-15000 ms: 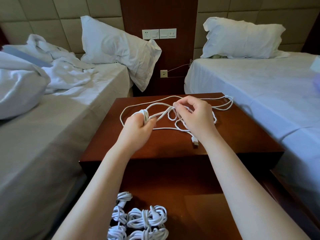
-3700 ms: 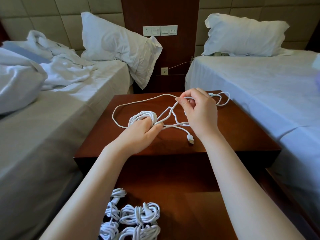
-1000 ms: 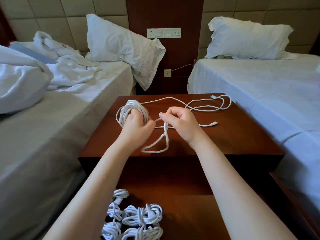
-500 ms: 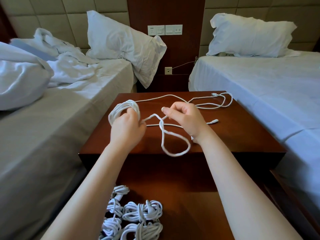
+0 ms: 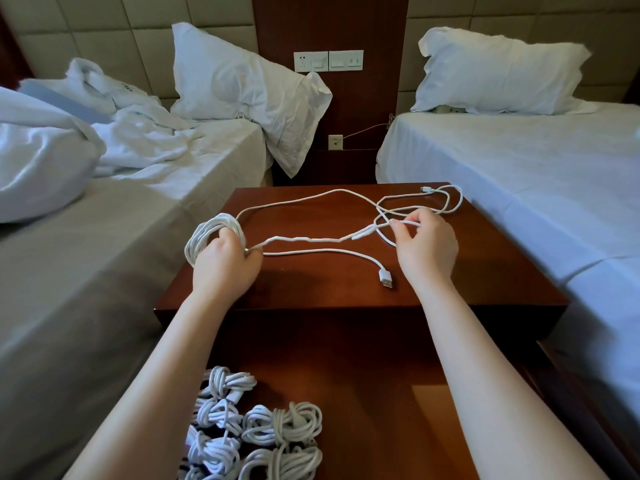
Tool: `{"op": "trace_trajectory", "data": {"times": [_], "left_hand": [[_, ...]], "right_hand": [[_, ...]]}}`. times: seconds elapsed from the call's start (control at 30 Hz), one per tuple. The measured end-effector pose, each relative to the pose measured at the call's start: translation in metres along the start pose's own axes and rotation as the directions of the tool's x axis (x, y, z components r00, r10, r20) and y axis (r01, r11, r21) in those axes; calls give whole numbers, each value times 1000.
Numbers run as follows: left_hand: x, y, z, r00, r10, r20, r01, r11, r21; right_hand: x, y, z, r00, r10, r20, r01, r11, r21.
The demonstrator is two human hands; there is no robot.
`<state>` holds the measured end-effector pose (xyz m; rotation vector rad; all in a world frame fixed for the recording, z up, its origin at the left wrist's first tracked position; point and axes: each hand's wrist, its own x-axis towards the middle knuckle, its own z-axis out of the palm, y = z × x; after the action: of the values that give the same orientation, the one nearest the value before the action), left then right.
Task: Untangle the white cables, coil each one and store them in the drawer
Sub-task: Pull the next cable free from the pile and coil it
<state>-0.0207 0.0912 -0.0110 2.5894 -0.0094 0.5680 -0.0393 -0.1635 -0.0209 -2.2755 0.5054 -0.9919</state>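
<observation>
1. A white cable point(image 5: 311, 239) is stretched across the dark wooden counter point(image 5: 311, 296), pulled taut between the two hands.
2. One end of it is wound into a coil point(image 5: 207, 233) at the counter's left side. The left hand point(image 5: 225, 263) is closed around that coil, thumb and fingers pinching the strand where it leaves the loops.
3. The right hand point(image 5: 424, 245) is raised a little above the counter's right half, its fingertips pinched shut on the same strand near a thicker white connector sleeve point(image 5: 363, 233).
4. Loose loops point(image 5: 446, 202) lie on the far right corner of the counter, behind the right hand, with a small plug end point(image 5: 426, 189) at the back edge.
5. A USB plug point(image 5: 386, 278) rests flat on the counter between the hands, closer to the right one, on a strand running from the left hand.
6. Below the counter's front edge, an open drawer point(image 5: 398, 410) holds a cluster of coiled white cables point(image 5: 252, 431) bunched in its left part.
7. A bed with rumpled sheets point(image 5: 86, 209) flanks the counter on the left; a made bed point(image 5: 536, 188) stands on the right.
8. A switch panel point(image 5: 328, 60) sits on the wooden wall behind.
</observation>
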Motion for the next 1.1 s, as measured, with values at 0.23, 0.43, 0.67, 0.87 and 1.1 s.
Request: {"op": "trace_trajectory", "data": {"times": [0.23,0.43,0.67,0.87,1.1], "left_hand": [[-2,10,6,995,100,-20,-99,994,35],[-3,10,10,994,107,-7,-106,990,93],[0,7,9,997,57,-43,-50,987,152],[-1,12,6,998,49,-43,-41,984,171],[-4,18,2,996,76,-51,-67,986,154]], "right_hand": [[-7,-1,6,993,-120,5,119,975,-189],[-16,-18,14,935,-334,-118,339,940,26],[-30,-74,-7,802,-474,-364,557,813,170],[-50,-100,-14,731,-682,5,640,689,340],[-45,-90,-13,684,-460,566,556,831,4]]}}
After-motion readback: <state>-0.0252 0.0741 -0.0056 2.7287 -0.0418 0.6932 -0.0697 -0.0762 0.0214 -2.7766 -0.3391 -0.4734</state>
